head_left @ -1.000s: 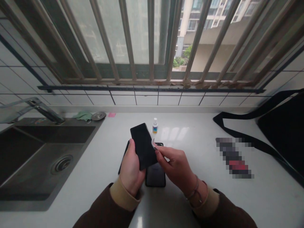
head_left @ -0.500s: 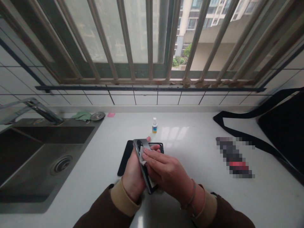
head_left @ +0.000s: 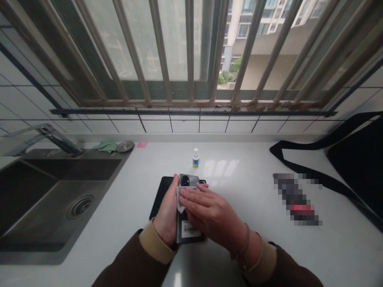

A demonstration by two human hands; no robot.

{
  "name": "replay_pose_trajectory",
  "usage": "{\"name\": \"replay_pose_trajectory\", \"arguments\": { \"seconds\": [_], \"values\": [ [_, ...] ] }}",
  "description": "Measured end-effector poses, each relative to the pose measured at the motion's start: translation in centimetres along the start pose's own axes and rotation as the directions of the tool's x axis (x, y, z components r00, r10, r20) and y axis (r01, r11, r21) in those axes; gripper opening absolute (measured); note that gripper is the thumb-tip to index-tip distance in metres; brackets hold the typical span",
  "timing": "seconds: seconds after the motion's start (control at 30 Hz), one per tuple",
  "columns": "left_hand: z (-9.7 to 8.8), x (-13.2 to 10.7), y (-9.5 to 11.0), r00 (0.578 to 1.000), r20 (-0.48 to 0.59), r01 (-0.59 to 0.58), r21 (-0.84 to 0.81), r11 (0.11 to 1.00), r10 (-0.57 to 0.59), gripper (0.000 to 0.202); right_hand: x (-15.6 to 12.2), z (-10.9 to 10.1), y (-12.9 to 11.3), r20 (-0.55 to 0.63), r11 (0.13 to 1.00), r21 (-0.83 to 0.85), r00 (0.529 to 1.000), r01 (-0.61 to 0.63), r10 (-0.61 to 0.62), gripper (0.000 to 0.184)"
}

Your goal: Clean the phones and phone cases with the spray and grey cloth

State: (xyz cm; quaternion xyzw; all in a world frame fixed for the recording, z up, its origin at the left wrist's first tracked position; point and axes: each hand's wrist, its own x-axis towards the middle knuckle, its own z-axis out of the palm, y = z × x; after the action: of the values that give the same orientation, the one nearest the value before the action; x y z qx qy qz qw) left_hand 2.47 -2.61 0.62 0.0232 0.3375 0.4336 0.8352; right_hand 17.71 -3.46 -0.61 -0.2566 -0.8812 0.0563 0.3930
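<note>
My left hand (head_left: 168, 213) is wrapped round the left side of a grey phone (head_left: 191, 180), its back and camera facing up. A white label with a barcode shows on the phone's lower back. My right hand (head_left: 211, 209) presses a small white wipe (head_left: 181, 205) flat on the phone's back, fingers together over it. Beneath, on the counter, lies a flat black object (head_left: 160, 195), partly hidden by my left hand. The dark edge of another item shows behind my right fingertips.
A small white-capped bottle (head_left: 195, 158) stands beyond the phone. To the left are a sink (head_left: 119, 171), a faucet (head_left: 60, 141), a green cloth (head_left: 105, 146), a metal drain cover (head_left: 125, 146) and a pink slip (head_left: 141, 145). Black straps (head_left: 295, 146) and a blurred dark item (head_left: 295, 199) lie right.
The phone has turned from tilted on its edge to flatter, so its camera and barcode label now show more. The wipe has spread across its back under my right fingers.
</note>
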Motion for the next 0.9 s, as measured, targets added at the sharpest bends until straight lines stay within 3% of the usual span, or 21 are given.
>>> {"name": "replay_pose_trajectory", "arguments": {
  "seconds": [0.13,0.23,0.3,0.43,0.57,0.67,0.77,0.9],
  "values": [
    [-0.2,0.4,-1.2,0.995,0.095,0.024,-0.007,1.000,-0.024,0.054,-0.1,0.0,0.5,-0.063,0.984,-0.077,0.986,-0.160,0.155,0.035],
    [0.2,0.5,-1.7,0.996,0.069,0.053,0.022,0.998,-0.054,0.055,-0.2,-0.1,0.9,-0.112,0.953,-0.108,0.956,-0.284,0.272,0.035],
    [0.6,0.4,-1.7,0.999,0.030,0.026,0.022,0.999,-0.027,0.052,-0.2,-0.1,1.1,-0.129,0.948,-0.099,0.948,-0.304,0.290,0.034],
    [0.9,0.2,-1.0,0.997,-0.021,-0.080,0.002,0.997,0.080,0.054,-0.2,-0.2,0.8,-0.087,0.987,-0.046,0.985,-0.151,0.147,0.033],
    [0.4,0.1,0.4,0.996,-0.075,-0.041,0.019,0.999,0.042,0.075,-0.2,-0.3,0.0,0.014,0.997,0.076,0.999,0.031,-0.032,0.028],
    [0.1,0.1,1.0,0.996,-0.075,-0.056,0.020,0.998,0.057,0.075,-0.2,-0.2,-0.2,0.030,0.996,0.077,0.998,0.052,-0.055,0.027],
    [0.4,0.1,0.6,0.997,0.001,-0.072,-0.007,0.997,0.072,0.063,-0.2,-0.3,0.6,-0.041,0.996,-0.037,0.996,-0.086,0.084,0.030],
    [1.0,0.0,-0.3,0.998,0.037,-0.050,-0.005,0.999,0.050,0.056,-0.3,-0.4,1.7,-0.111,0.952,-0.114,0.956,-0.283,0.271,0.034]
  ]
}}
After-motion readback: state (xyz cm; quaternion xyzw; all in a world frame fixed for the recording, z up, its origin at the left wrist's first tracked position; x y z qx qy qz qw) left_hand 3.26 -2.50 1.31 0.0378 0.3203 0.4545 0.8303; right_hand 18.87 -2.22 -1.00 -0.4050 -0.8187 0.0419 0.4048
